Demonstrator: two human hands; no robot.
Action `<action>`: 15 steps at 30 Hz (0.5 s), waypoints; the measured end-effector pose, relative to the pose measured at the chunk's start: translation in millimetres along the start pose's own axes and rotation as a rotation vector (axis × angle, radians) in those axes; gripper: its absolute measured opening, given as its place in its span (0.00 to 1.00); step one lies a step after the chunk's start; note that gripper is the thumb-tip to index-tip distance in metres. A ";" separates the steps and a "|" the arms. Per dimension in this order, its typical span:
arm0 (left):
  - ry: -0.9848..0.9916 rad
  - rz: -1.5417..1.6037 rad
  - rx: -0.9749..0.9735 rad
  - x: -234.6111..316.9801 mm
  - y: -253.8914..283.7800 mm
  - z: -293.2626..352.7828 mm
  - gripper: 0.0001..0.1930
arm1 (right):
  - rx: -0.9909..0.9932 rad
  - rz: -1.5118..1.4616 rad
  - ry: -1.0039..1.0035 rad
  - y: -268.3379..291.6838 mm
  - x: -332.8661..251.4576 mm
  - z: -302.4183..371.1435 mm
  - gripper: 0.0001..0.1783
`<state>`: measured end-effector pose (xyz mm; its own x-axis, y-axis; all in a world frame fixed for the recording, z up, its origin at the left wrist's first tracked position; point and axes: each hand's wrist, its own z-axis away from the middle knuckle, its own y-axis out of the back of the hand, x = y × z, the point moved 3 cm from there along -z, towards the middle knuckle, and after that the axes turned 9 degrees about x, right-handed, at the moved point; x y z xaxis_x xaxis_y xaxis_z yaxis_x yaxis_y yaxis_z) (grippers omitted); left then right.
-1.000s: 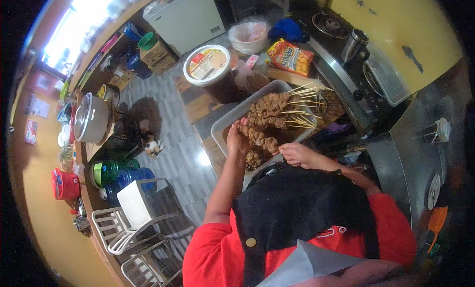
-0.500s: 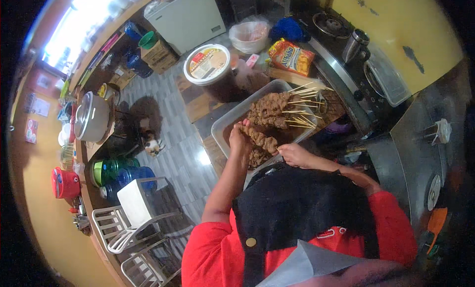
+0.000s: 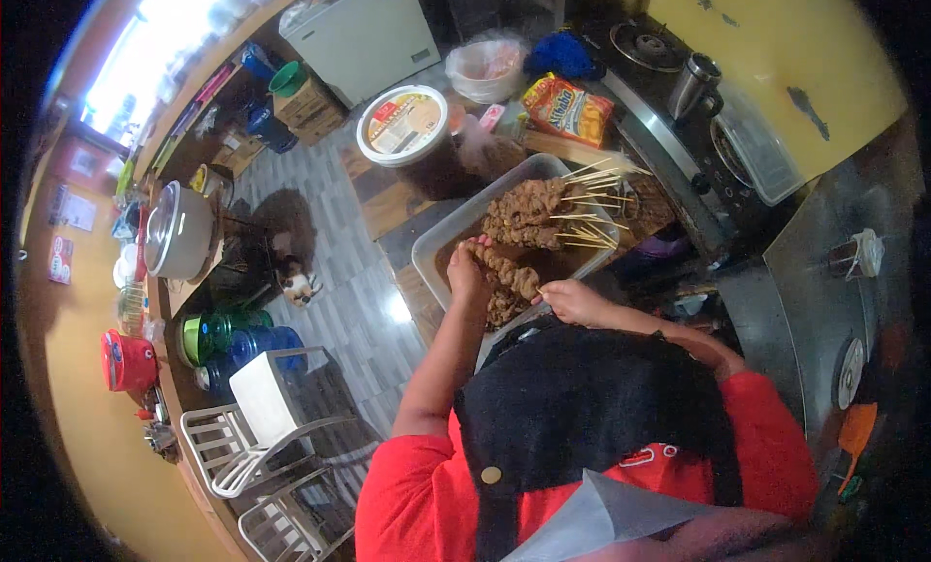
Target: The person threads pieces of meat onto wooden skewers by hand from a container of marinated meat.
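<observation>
A meat skewer stretches between my two hands over a clear plastic tub. My left hand is closed round its far-left end, fingers against the meat. At the other end, my right hand pinches the skewer where the meat stops; the stick itself is mostly hidden by the fingers. Behind it in the tub lies a pile of finished meat skewers, their bare sticks pointing right over the rim. Loose brown meat sits below the held skewer, partly covered by it.
A white-lidded bucket and an orange snack bag stand beyond the tub on the wooden table. To the right is a gas stove with a steel mug. A cat lies on the floor, left.
Almost nothing differs. Both hands keep their hold on the skewer, and the right hand has shifted very slightly left; the whole view has moved a little.
</observation>
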<state>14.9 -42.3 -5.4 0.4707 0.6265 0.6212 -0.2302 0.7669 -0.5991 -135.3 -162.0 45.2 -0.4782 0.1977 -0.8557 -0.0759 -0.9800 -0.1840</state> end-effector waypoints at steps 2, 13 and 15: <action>0.027 0.017 0.010 -2.6 3.4 -3.2 0.09 | 0.006 0.056 0.013 -0.1 -3.3 2.3 0.13; 0.101 -0.089 -0.027 4.8 7.0 -3.5 0.12 | 0.224 0.442 0.191 25.1 7.7 -16.4 0.11; 0.136 -0.183 -0.107 9.9 15.2 -1.0 0.13 | 0.361 0.723 0.239 34.1 -16.1 -12.5 0.11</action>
<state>16.9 -24.5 -8.8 0.6083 0.4486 0.6548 -0.0427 0.8423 -0.5373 -119.3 -198.3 46.6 -0.3216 -0.5221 -0.7899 -0.1167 -0.8060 0.5803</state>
